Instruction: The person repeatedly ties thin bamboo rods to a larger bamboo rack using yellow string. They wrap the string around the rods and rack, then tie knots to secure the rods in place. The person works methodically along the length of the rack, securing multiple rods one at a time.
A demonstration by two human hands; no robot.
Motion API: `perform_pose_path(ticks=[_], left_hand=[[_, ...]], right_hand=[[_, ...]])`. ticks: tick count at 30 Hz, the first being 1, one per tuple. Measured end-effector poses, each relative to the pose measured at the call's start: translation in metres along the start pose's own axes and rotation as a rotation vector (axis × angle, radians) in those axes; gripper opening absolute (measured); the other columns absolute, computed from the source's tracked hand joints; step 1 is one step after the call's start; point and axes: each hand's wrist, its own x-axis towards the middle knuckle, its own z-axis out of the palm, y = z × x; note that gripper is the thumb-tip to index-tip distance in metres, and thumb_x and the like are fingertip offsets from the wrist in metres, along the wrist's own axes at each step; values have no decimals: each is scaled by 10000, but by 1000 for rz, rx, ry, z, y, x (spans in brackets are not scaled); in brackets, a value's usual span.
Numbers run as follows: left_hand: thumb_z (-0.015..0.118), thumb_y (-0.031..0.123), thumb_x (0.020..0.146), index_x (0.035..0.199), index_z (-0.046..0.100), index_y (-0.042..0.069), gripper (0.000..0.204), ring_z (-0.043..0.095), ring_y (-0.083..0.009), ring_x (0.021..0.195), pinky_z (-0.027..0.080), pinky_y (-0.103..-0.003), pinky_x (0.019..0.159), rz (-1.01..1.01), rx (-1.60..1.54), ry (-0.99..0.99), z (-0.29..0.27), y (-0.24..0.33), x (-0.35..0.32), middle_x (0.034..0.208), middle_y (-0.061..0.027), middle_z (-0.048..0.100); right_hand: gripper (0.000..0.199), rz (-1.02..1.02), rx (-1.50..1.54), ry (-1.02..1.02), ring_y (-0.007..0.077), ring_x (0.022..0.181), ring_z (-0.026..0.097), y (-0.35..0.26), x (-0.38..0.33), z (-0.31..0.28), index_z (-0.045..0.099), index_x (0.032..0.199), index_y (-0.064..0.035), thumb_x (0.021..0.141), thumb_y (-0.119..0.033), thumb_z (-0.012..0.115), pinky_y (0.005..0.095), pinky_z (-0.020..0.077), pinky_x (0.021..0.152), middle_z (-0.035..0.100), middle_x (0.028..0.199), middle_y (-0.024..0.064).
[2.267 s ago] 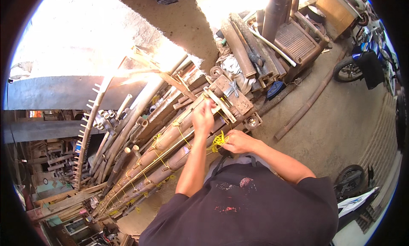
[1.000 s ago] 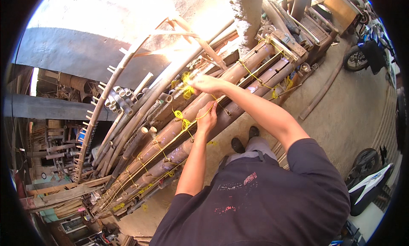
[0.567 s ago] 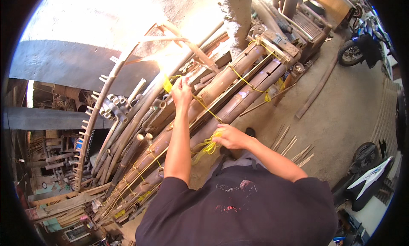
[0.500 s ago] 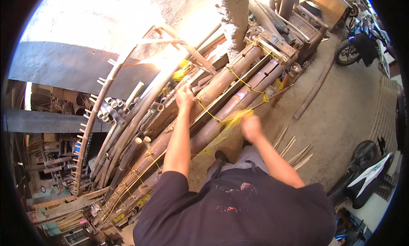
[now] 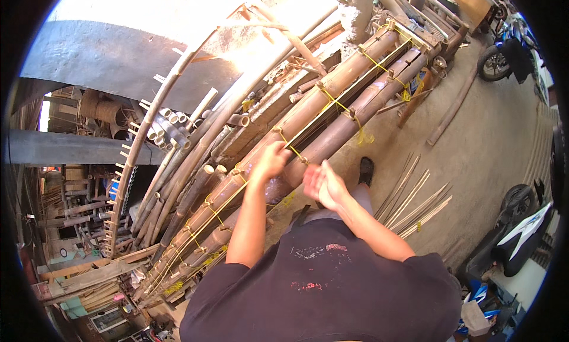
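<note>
Two long brown bamboo poles (image 5: pixel 332 142) lie side by side on a slant, with thin strips between them. A yellow cord (image 5: pixel 296 152) crosses them, fastened round small pegs. My left hand (image 5: pixel 271 162) rests over the near-left pole, its fingers curled in beside the cord and strips; what they grip is hidden. Just right of the cord's lower end is my right hand (image 5: pixel 325 186), blurred, its fingers loosely apart and holding nothing visible. Farther up, a loose yellow tangle of cord (image 5: pixel 365 137) hangs from another tie.
A curved bamboo piece with pegs (image 5: pixel 155 99) and stacked bamboo tubes (image 5: pixel 169 126) stand at left. Thin sticks (image 5: pixel 415 203) lie on the floor at right, beyond my shoe (image 5: pixel 366 171). Motorbikes (image 5: pixel 498 63) stand along the right side.
My right hand has let go of the yellow cord bundle, which now hangs from its tie. Both hands have moved down along the poles to a nearer cord crossing, and the view has shifted.
</note>
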Motion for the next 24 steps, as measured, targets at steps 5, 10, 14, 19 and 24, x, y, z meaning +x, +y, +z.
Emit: perform_pose_path(ticks=[5, 10, 14, 19, 24], left_hand=[[655, 257, 900, 1056, 639, 48, 262, 658, -352, 1016, 444, -505, 848, 188, -4, 464, 53, -34, -9, 990, -200, 702], [530, 242, 985, 1103, 684, 81, 251, 651, -419, 980, 435, -510, 911, 70, 26, 339, 25, 16, -7, 984, -225, 695], [532, 272, 987, 1078, 694, 88, 261, 669, -370, 959, 408, -492, 942, -108, -12, 277, 24, 26, -5, 961, -183, 711], [552, 305, 982, 1039, 702, 123, 243, 671, -308, 867, 381, -431, 972, -165, -40, 369, 29, 11, -7, 907, -133, 718], [534, 104, 1016, 1016, 684, -11, 190, 629, -105, 814, 499, -281, 762, 94, -409, 504, 23, 39, -2, 853, -42, 693]], right_hand=[[214, -682, -323, -4, 133, 682, 545, 7, 11, 181, 618, 847, -73, 987, -207, 527, 356, 477, 648, 602, 762, 45], [610, -518, -2476, 57, 329, 1031, 682, -86, 105, 198, 719, 1193, -233, 1005, -622, 288, 607, 454, 913, 715, 1122, 148], [549, -278, -1641, -420, 158, 742, 620, -95, 145, 162, 691, 855, -18, 1010, -494, 465, 355, 508, 705, 676, 801, 76], [411, -170, -1776, -771, 223, 678, 623, -85, -15, 125, 613, 757, -4, 970, -353, 583, 423, 483, 663, 643, 706, 123], [413, -342, -1258, -513, 159, 534, 483, -40, -7, 29, 559, 704, -26, 1015, -298, 555, 369, 393, 538, 513, 565, 25]])
